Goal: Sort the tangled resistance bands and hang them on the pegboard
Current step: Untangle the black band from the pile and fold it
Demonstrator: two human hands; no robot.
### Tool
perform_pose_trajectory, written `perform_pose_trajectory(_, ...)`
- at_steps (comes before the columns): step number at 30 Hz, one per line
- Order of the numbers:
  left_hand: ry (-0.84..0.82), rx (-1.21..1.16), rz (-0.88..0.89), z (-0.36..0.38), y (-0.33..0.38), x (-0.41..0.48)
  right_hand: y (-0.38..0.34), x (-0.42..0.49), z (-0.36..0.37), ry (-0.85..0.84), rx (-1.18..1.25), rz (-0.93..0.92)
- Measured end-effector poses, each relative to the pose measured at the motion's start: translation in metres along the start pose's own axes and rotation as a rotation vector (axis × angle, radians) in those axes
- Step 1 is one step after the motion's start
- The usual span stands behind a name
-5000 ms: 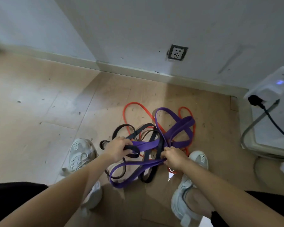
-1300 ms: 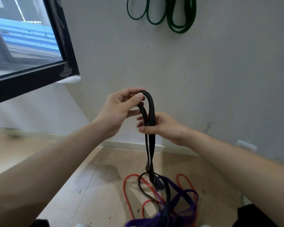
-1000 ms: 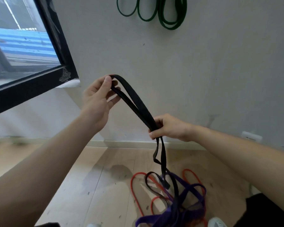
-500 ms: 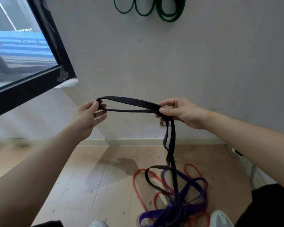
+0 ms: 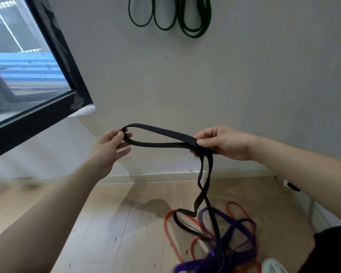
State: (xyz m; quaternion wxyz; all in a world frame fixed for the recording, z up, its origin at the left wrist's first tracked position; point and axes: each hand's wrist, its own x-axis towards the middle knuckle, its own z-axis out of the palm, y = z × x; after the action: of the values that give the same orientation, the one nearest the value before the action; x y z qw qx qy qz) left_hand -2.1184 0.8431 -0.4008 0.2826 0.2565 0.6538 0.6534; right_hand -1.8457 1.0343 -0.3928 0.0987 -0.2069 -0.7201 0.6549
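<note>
Above the tangled pile [image 5: 231, 234] on the floor, the left hand [image 5: 108, 148] pinches the black band [image 5: 161, 131] at its looped end between thumb and fingers. The right hand [image 5: 224, 142] fingers pinch both strands, which trail down into the pile.

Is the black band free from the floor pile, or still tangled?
Apparently still tangled: the black band hangs from the right hand and its lower part runs into the purple band.
</note>
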Motion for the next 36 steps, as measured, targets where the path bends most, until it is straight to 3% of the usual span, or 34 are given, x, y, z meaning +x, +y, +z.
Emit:
perform_pose_trajectory(5, -0.126, 0.297, -0.037, 0.002, -0.004, -0.008, 0.000, -0.001, -0.004, 0.067, 0.017, -0.026)
perform_pose_trajectory(11, -0.387, 0.483, 0.187, 0.051, 0.002, -0.034, 0.005, 0.000, -0.001, 0.077, -0.089, -0.016)
perform_pose_trajectory(17, -0.568, 0.652, 0.348, 0.090, -0.006, -0.050, -0.004, -0.003, 0.007, -0.044, -0.068, -0.042)
perform_pose_trajectory(22, -0.512, 0.548, 0.374, 0.092, 0.000, -0.049, -0.008, -0.004, 0.012, -0.101, -0.017, -0.075)
perform_pose_trajectory(28, -0.464, 0.431, 0.388, 0.096, 0.011, -0.051, 0.004, -0.005, 0.021, -0.122, -0.241, -0.046)
perform_pose_trajectory(36, -0.333, 0.357, 0.420, 0.087, 0.017, -0.047, -0.002, -0.004, 0.018, 0.003, -0.264, -0.080)
